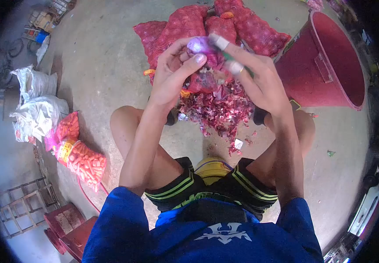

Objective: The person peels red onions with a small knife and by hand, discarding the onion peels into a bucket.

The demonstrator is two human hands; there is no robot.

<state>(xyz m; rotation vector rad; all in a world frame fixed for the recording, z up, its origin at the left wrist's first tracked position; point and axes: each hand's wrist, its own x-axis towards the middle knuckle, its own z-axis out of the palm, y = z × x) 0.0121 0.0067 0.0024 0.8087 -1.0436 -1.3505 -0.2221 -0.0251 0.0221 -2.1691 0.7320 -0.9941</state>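
Observation:
My left hand (172,72) is closed round a red onion (199,45), purple and shiny, held up in front of me. Close against the onion's right side is my right hand (259,74), its fingers bent and smeared by motion. White wraps cover two of its fingers. Something green (228,56) shows between those fingers, too blurred to name. Below both hands, a heap of loose onion skins (226,109) lies on the floor between my feet.
Several red mesh sacks of onions (185,24) lie ahead. A large dark red tub (301,70) tilts at the right. Left are white sacks (40,118) and a bag of carrots (86,164). A yellow seat (212,168) is under me; red stools (66,221) stand lower left.

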